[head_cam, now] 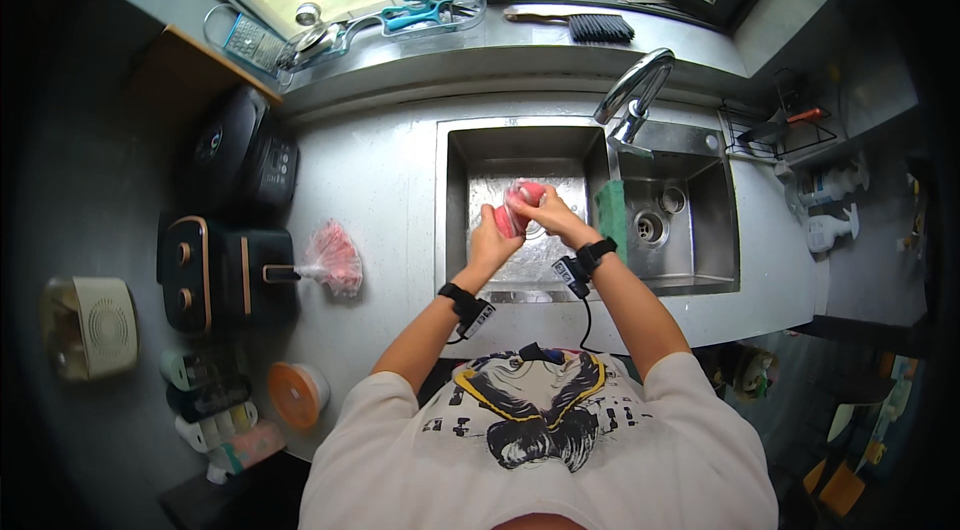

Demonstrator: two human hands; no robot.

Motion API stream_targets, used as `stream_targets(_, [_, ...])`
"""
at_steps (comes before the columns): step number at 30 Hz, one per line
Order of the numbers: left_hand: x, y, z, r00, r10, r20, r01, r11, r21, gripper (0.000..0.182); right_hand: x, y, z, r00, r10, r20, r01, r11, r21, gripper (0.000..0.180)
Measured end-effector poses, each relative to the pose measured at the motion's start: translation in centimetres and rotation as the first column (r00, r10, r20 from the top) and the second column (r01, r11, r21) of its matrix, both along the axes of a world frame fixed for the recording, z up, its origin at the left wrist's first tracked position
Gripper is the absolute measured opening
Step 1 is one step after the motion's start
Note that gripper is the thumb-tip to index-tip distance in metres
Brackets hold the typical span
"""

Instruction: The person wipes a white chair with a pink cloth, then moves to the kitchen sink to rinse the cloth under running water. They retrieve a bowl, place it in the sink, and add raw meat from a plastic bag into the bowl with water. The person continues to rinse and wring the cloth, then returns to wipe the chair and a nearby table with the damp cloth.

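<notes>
Over the larger left basin (480, 155) of a stainless steel double sink, both hands grip a pinkish-red item (508, 222) that looks partly covered by clear plastic. My left hand (491, 245) holds its lower left side. The upper right side is in my right hand (556, 216), fingers curled around it. Fingers cover much of the item, so I cannot tell exactly what it is. A similar red-pink mass in a tied clear plastic bag (335, 260) lies on the countertop to the left. Each wrist wears a black strap with a small cabled device.
A green cloth (612, 218) hangs over the divider beside the right basin (709, 230). The chrome faucet (637, 91) arches behind. Left stand an air fryer (225, 275), a rice cooker (240, 155) and an orange-lidded tub (296, 395). A brush (600, 28) lies on the windowsill.
</notes>
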State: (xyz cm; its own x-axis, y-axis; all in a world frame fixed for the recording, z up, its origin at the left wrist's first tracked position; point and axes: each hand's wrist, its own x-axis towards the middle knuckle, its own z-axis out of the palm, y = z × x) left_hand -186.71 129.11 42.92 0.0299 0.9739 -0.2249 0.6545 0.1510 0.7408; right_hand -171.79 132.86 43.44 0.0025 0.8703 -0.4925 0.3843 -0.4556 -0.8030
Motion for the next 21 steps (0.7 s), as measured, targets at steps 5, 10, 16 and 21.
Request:
stream_targets(5, [-1.7,-1.0,4.4,0.996,-0.060,0.061,0.060,0.998,0.005,0.053,2.2,-2.4,4.8,0.811,0.006,-0.586,0.070,0.992,0.106,0.030])
stream_targets(10, [-4.5,-4.7,7.2,0.203,0.395,0.896,0.061,0.908,-0.414,0.052,4.8,-3.4,8.2,0.414,-0.129,-0.901,0.076,0.991,-0.106,0.026])
stream_targets(16, [-7.7,-11.6,7.2,0.764,0.494,0.415,-0.293,0.839,-0.458,0.037,2.6,-4.5,14.7,0.520,0.251,-0.817,-0.018,0.959,0.283,0.029])
stream_targets(21, [-6.3,-17.3,11.4,0.593,0.089,0.800,-0.211,0.976,0.047,0.047,-3.3,-9.8,19.0,0.510,0.598,-0.618,-0.241,0.789,0.565,0.032])
